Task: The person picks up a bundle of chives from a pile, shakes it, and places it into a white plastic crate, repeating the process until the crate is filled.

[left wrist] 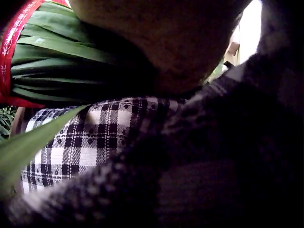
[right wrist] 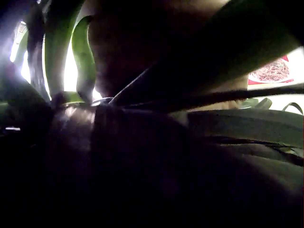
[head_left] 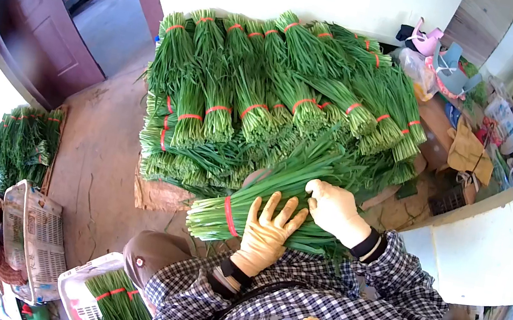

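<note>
A large bunch of green leafy stalks (head_left: 279, 187) lies across the person's lap, its pale cut ends to the left and a red band (head_left: 231, 216) round it. The gloved left hand (head_left: 266, 233) rests on top of the bunch beside the band, fingers spread. On the leafy part, the gloved right hand (head_left: 337, 213) has its thumb and forefinger close together at the leaves; whether a leaf is between them cannot be told. In the left wrist view the red band (left wrist: 9, 52) circles the leaves (left wrist: 61, 57). Dark leaves (right wrist: 256, 126) fill much of the right wrist view.
Behind the lap stands a big pile of banded bunches (head_left: 254, 92). A white crate (head_left: 76, 286) with bunches is at the lower left, another crate (head_left: 36, 238) beyond it. More bunches (head_left: 25, 145) lie by the far left wall. Bags and clutter (head_left: 496, 125) fill the right.
</note>
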